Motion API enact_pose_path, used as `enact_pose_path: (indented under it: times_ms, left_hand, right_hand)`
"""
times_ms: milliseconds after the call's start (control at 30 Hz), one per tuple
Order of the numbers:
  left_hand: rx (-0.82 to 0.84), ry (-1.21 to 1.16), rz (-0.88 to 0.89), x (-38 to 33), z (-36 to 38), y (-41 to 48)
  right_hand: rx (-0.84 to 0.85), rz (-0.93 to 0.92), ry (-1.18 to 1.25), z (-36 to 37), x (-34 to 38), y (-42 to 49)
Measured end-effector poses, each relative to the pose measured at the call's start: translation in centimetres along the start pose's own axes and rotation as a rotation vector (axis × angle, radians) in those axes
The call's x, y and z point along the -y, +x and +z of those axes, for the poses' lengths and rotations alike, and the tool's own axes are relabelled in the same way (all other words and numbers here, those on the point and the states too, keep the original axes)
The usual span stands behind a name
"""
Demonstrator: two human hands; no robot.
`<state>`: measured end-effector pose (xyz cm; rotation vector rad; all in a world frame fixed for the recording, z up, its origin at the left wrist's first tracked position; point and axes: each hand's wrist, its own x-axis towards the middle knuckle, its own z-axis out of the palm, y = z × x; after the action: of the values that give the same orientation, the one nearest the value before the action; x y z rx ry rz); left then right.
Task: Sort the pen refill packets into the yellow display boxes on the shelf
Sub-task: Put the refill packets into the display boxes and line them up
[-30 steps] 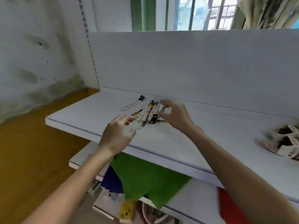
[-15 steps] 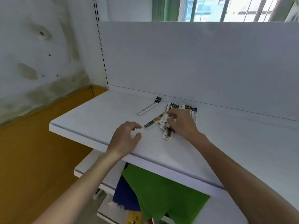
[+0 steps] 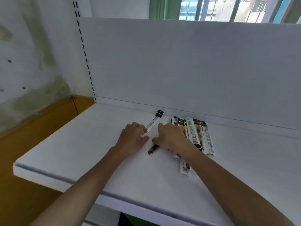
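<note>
Several pen refill packets [image 3: 197, 134] lie side by side on the white shelf [image 3: 81, 152], near its back panel. My right hand [image 3: 171, 137] rests on the left part of this pile, covering some packets. A dark packet [image 3: 153, 148] sticks out from under its thumb. Another packet [image 3: 184, 167] shows beside my right wrist. A single white packet with a black top [image 3: 154, 123] lies apart to the left, and my left hand [image 3: 133, 139] pinches its near end. No yellow display box is in view.
The shelf's back panel [image 3: 179, 70] rises right behind the packets. A slotted upright [image 3: 84, 53] stands at the back left corner. Left of the shelf edge there is an orange floor [image 3: 24, 136]. Something green [image 3: 135, 221] shows under the shelf.
My left hand moved forward from the shelf's front to the single packet and took hold of its near end. My right hand shifted left over the pile. The camera came closer.
</note>
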<state>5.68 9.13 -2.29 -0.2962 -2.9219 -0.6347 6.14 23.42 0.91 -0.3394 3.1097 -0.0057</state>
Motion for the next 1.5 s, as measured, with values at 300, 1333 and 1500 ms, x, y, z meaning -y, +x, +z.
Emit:
enact_pose_path:
  times_ms: [300,1333,1500]
  left_hand:
    - [0.122,-0.056,-0.022,0.5,-2.6,2.8]
    - [0.281,-0.897,-0.065,1.2,-3.3,-2.0]
    - [0.281,-0.892,-0.025,-1.6,-3.3,-2.6]
  right_hand:
    - [-0.064,0.303,0.983,-2.0,-0.4,0.5]
    - [-0.489,0.602,0.838,0.2,-0.3,-3.1]
    - [-0.622,0.573,1.149,-1.6,-0.8,-3.8]
